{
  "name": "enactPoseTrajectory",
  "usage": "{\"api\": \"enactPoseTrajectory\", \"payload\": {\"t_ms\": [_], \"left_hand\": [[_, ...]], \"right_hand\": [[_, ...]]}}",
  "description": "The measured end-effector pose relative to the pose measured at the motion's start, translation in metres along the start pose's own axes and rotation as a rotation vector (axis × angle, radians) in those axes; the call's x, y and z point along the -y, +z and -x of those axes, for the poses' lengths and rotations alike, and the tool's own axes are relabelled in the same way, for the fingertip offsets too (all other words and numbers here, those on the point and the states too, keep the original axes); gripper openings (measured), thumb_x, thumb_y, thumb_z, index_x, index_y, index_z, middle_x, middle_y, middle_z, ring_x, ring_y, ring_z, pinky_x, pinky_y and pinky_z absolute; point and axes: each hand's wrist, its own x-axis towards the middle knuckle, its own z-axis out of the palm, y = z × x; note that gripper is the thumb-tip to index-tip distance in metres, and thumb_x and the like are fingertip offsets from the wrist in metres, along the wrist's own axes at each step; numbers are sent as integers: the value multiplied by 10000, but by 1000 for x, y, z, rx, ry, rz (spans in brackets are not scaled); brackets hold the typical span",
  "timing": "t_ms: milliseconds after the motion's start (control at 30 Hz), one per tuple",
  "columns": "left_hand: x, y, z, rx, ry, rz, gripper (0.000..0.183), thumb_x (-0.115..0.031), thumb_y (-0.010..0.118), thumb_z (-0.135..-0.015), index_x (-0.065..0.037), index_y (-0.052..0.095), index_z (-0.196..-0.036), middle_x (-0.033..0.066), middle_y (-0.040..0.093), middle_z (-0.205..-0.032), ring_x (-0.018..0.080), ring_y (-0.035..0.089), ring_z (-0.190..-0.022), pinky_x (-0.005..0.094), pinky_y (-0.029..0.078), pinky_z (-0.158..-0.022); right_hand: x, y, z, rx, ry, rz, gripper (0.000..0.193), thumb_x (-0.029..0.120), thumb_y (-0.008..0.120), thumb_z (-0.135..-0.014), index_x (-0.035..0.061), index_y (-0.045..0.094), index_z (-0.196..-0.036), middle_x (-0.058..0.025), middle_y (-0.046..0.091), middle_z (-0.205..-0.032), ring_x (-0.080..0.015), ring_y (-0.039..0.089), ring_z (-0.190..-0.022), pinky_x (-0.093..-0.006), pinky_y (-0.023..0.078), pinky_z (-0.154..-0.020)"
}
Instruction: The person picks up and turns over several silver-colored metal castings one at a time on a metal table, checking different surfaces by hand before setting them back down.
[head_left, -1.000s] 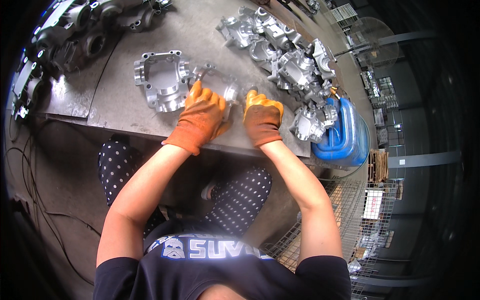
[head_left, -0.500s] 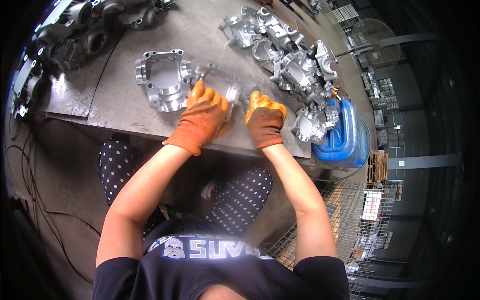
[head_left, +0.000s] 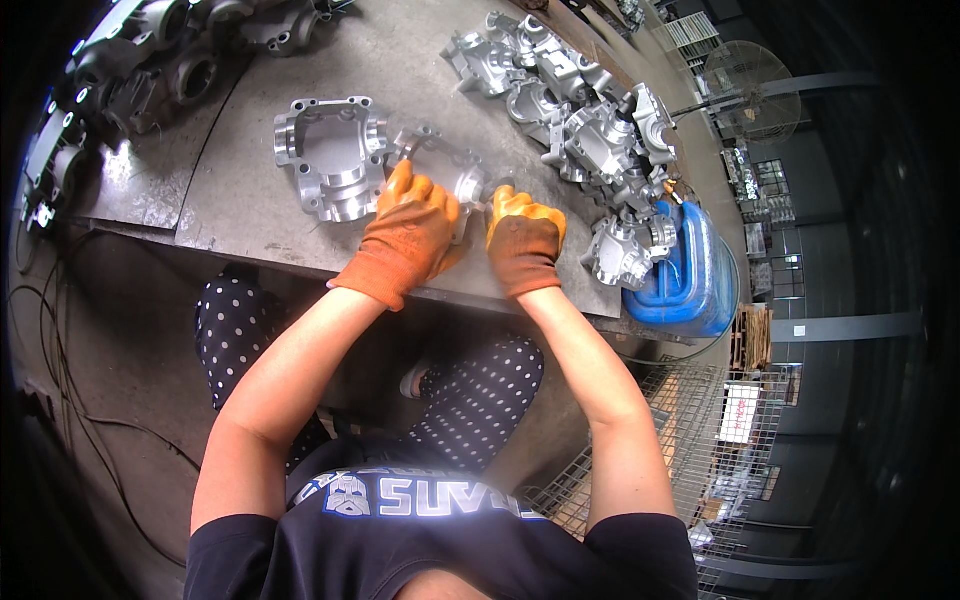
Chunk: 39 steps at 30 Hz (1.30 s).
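Note:
Both hands wear orange-and-yellow work gloves. My left hand [head_left: 408, 225] grips the near left side of a grey metal casting [head_left: 462, 178], which rests on the metal-topped table. My right hand [head_left: 524, 235] is closed in a fist against the casting's right side. A small dark, blurred shape shows at its fingertips; what the fist holds is hidden. Left of my left hand lies a second casting [head_left: 345, 178], an open square housing with bolt holes and machined round seats. A lone casting [head_left: 620, 252] sits to the right of my right hand.
Several bright castings [head_left: 600, 135] are heaped at the back right. Darker castings [head_left: 150, 85] line the far left. A blue plastic jerrycan [head_left: 690, 270] stands by the table's right end. Wire mesh [head_left: 690, 420] is at the lower right; cables [head_left: 65, 370] hang at the left.
My right hand has shifted slightly left and nearer to me along the casting's side. My left hand stays on the casting.

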Motion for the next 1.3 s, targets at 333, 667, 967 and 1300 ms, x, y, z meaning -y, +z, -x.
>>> {"api": "enactPoseTrajectory", "payload": {"t_ms": [333,667,967,1300], "left_hand": [[2,5,1,-99,32,-2,603,-523,736,-748,3,635,-1025,128,653,-935,311,584,-997,487,345,-1109],[6,8,1,-220,98,27,461,-435,684,-792,7,626,-906,137,618,-831,309,579,-875,472,378,-1074],[34,-9,1,1,199,68,526,-451,668,-812,12,635,-1059,131,625,-920,319,590,-1015,491,340,-1136],[55,-24,6,81,334,105,532,-463,666,-816,-23,648,-1115,104,629,-967,301,582,-1022,511,313,-1156]], "right_hand": [[0,2,-2,5,39,-57,321,167,596,-882,83,640,-1189,-39,632,-752,-205,658,-628,-405,444,-546],[9,1,-7,-19,-58,62,386,273,593,-918,-27,640,-1157,-49,640,-721,-196,641,-622,-391,453,-565],[-1,-34,-16,256,-232,-25,276,276,583,-956,54,681,-1089,-35,724,-826,-209,705,-750,-399,485,-609],[-26,-60,-30,490,-495,-236,166,158,597,-910,38,684,-986,-167,743,-862,-338,743,-813,-441,565,-691]]}}
